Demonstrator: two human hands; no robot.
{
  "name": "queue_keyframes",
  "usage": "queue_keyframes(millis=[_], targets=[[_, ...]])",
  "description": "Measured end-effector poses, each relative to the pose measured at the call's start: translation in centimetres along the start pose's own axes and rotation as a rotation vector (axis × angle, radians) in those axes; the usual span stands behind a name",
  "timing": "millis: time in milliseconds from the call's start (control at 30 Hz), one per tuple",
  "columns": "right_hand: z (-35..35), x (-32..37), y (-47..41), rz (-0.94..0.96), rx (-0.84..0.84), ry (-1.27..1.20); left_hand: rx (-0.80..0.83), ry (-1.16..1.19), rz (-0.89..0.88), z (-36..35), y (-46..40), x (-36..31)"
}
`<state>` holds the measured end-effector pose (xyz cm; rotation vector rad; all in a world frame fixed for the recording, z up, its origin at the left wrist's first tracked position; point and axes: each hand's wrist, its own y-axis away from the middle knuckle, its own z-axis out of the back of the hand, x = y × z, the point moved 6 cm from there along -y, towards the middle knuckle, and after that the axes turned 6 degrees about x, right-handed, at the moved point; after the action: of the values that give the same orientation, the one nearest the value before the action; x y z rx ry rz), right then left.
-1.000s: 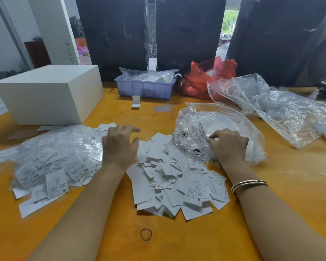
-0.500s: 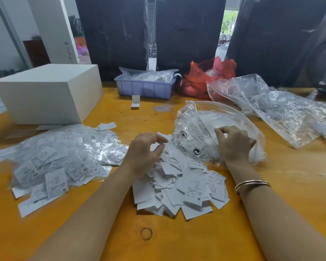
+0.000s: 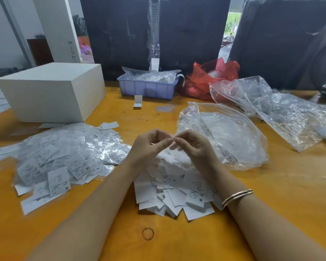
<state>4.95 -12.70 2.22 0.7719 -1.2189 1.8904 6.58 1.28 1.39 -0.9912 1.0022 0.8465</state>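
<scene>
The table (image 3: 271,204) was a worn orange board, scuffed in places; a black rubber band (image 3: 148,233) lay on it near the front edge. Over the middle of it the left hand (image 3: 147,147) and the right hand (image 3: 194,147) were held together, fingers curled, their fingertips (image 3: 166,142) touching; the spot where they met was blurred, so I could not tell whether either hand pinched anything. A bracelet (image 3: 237,197) sat on the right wrist.

Directly beneath the hands lay the pile of loose paper tags (image 3: 175,193), white, some printed with S or M; to its left spread a wider heap of bagged tags (image 3: 64,153) in shiny sleeves; just to the right of the hands stood a puffed clear bag (image 3: 230,140) with small print on it.

Farther back a white box (image 3: 53,91) rested on the left, a blue tray (image 3: 147,88) of packets in the middle, a red bag (image 3: 205,78) beside it, and crumpled clear plastic (image 3: 290,113) on the right. Dark panels (image 3: 120,31) closed off the room behind the table; a white pillar (image 3: 58,25) rose at the left.
</scene>
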Motion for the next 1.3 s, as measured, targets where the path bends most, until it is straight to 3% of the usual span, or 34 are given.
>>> queue_keyframes(millis=[100, 233, 333, 433, 633, 900, 1133, 1300], targets=[[0.4, -0.1, 0.1, -0.049, -0.019, 0.269, -0.107, 0.109, 0.004, 0.9, -0.1, 0.2], [0.1, -0.4, 0.1, -0.121, 0.196, 0.811, -0.206, 0.177, 0.024, 1.6, -0.1, 0.2], [-0.1, -0.6, 0.3, -0.174, 0.247, 0.865, -0.239, 0.131, 0.031, 1.8, -0.1, 0.2], [0.2, -0.4, 0.4, -0.188, 0.132, 0.842, -0.229, 0.12, 0.041, 1.9, -0.1, 0.2], [1.8, -0.4, 0.2, -0.261, -0.13, 0.49, -0.186, 0.109, 0.047, 1.6, 0.0, 0.3], [2.7, -2.9, 0.9, -0.538, -0.257, -0.282, -0.221, 0.148, 0.095, 1.9, -0.2, 0.9], [3.2, -2.7, 1.1, -0.447, -0.407, -0.411, -0.195, 0.11, 0.071, 1.7, -0.2, 0.9], [2.6, -1.7, 0.9, -0.279, -0.403, -0.459, -0.174, -0.114, -0.069, 1.4, -0.1, 0.2]])
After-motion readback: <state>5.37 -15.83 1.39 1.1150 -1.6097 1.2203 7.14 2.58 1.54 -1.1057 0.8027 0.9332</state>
